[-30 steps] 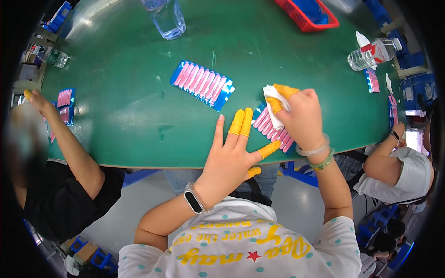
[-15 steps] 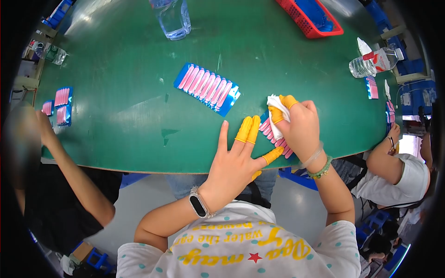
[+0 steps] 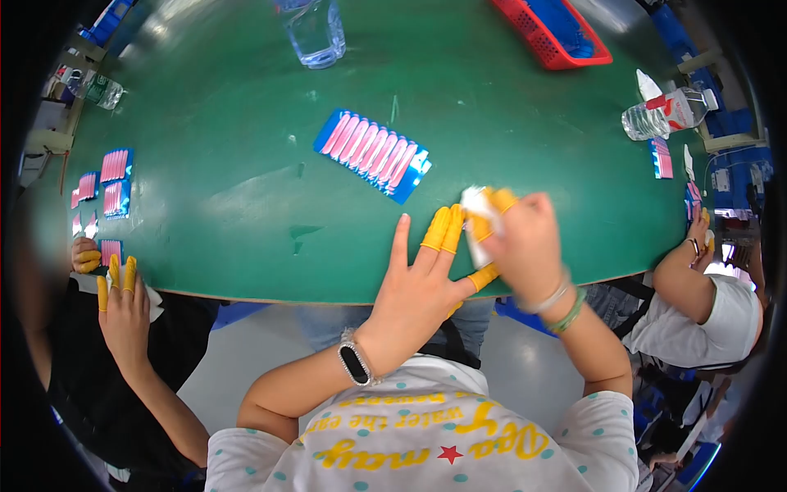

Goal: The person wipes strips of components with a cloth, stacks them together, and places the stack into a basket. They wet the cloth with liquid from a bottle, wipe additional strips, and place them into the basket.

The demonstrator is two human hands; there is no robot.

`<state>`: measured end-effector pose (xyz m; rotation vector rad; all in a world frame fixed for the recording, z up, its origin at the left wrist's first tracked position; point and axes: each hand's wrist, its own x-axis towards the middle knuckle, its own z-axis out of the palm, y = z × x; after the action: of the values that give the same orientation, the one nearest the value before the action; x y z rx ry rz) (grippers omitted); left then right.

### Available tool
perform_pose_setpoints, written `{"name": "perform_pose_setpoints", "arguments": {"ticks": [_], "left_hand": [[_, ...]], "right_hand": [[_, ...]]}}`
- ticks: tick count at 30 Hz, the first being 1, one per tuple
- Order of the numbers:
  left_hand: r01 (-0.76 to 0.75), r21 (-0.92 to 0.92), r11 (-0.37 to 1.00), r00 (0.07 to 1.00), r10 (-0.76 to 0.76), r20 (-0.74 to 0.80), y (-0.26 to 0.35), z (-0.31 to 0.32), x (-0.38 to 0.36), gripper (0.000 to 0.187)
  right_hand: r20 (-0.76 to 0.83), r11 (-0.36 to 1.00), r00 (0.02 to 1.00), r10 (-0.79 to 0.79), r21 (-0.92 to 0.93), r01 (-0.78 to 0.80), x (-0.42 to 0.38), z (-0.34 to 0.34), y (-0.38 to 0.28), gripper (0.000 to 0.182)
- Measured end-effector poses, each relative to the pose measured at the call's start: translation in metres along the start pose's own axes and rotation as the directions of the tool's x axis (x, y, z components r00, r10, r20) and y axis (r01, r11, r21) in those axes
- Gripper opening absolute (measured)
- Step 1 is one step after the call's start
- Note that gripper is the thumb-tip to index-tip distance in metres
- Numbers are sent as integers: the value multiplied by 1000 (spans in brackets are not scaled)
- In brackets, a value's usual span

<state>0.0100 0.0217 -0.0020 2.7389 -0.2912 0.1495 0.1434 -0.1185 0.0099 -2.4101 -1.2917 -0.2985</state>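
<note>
My left hand (image 3: 420, 271), with yellow covers on several fingers, lies spread on the green table, its thumb beside my right hand. Blurred by motion, my right hand (image 3: 525, 242) pinches a white cloth (image 3: 475, 203) between yellow-covered fingers. Whatever lies under the cloth and my right hand is hidden. Above my left hand, a blue card with a row of pink and white strips (image 3: 373, 154) rests flat at an angle.
A clear cup (image 3: 316, 37) and a red basket (image 3: 549, 41) stand at the back. Bottles (image 3: 668, 113) (image 3: 98, 88) are at both sides. Smaller cards (image 3: 116, 198) lie near a co-worker's hand (image 3: 125, 312) at left; another person's arm (image 3: 682, 266) is at right.
My right hand and the cloth have shifted slightly left, and the pink strips beneath them no longer show. The left co-worker's hands have come down to the table's edge. The view has shifted slightly.
</note>
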Motion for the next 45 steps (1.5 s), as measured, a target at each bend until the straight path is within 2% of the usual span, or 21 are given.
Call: {"name": "perform_pose_setpoints", "arguments": {"ticks": [3, 4, 5, 10, 11, 12, 13, 15, 17, 19, 20, 23, 24, 26, 31, 32, 34, 37, 41, 43, 45], "left_hand": [[-1, -49, 999, 998, -2, -59, 1, -1, 1, 32], [-21, 2, 1000, 999, 21, -34, -1, 0, 0, 46], [-14, 6, 1000, 999, 15, -40, -1, 0, 0, 46], [-42, 75, 996, 999, 41, 26, 0, -2, 1, 20], [-45, 72, 996, 999, 43, 28, 1, 1, 0, 20], [-31, 44, 999, 999, 30, 23, 1, 4, 0, 23], [-19, 15, 1000, 1000, 19, 21, 1, 5, -1, 27], [-21, 1, 1000, 1000, 21, -5, 2, 1, 1, 29], [-42, -17, 999, 998, 42, -46, 3, -4, 5, 31], [-31, 45, 998, 999, 30, 27, 4, -7, 6, 40], [-40, 87, 995, 998, 36, 43, 4, -3, 5, 62], [-31, 65, 997, 997, 26, 78, 4, -2, 5, 62], [-29, 66, 997, 996, 23, 84, 2, -2, 4, 62], [-60, 105, 993, 998, 61, -4, 3, 0, 6, 61], [-76, 76, 994, 997, 78, -28, 2, 3, 6, 53], [-72, 66, 995, 997, 73, -23, 2, 5, 6, 50], [-76, 44, 996, 997, 77, -14, 1, 8, 5, 42], [-100, 104, 990, 994, 103, -26, 1, 6, 5, 40], [-94, 130, 987, 991, 105, -79, 2, 7, 7, 42], [-85, 126, 988, 996, 82, 36, 2, 8, 4, 48], [-87, 130, 988, 995, 80, 57, 3, 5, 4, 50]], "right_hand": [[-22, 993, 995, 96, -72, -97, 10, -8, 17, 27], [-52, 992, 996, 79, -98, -84, 10, -7, 18, 25], [-82, 989, 995, 63, -126, -73, 10, -5, 19, 24], [-81, 988, 990, 113, -95, -120, 6, -5, 8, 19], [-18, 998, 1000, 12, -69, -13, -3, -4, 1, 20], [39, 995, 995, -88, -36, 89, -9, -2, -2, 22], [38, 996, 996, -77, -35, 78, -9, -4, 1, 22], [54, 997, 999, 2, -72, 2, -2, -10, 17, 24], [-30, 988, 992, 124, -95, -126, 3, -10, 23, 24], [-41, 988, 999, 15, -153, -21, -2, -8, 20, 23], [67, 990, 997, -43, -130, 51, -8, -9, 12, 23], [16, 994, 999, -45, -98, 47, -13, -9, 13, 24], [-35, 990, 997, 73, -122, -77, -6, -15, 19, 23], [-62, 984, 995, 72, -156, -81, -9, -11, 34, 23], [-99, 981, 987, 130, -135, -143, -6, -12, 27, 20], [-101, 983, 987, 121, -127, -134, -11, -9, 20, 20], [21, 995, 998, -64, -81, 65, -26, -3, 4, 26], [-9, 999, 1000, 29, -40, -29, -21, -12, 12, 31], [-56, 977, 992, 117, -175, -125, -15, -14, 26, 27], [-88, 969, 995, 45, -240, -65, -21, -11, 15, 25], [-56, 992, 998, -37, -119, 30, -26, -8, 5, 23]]}}
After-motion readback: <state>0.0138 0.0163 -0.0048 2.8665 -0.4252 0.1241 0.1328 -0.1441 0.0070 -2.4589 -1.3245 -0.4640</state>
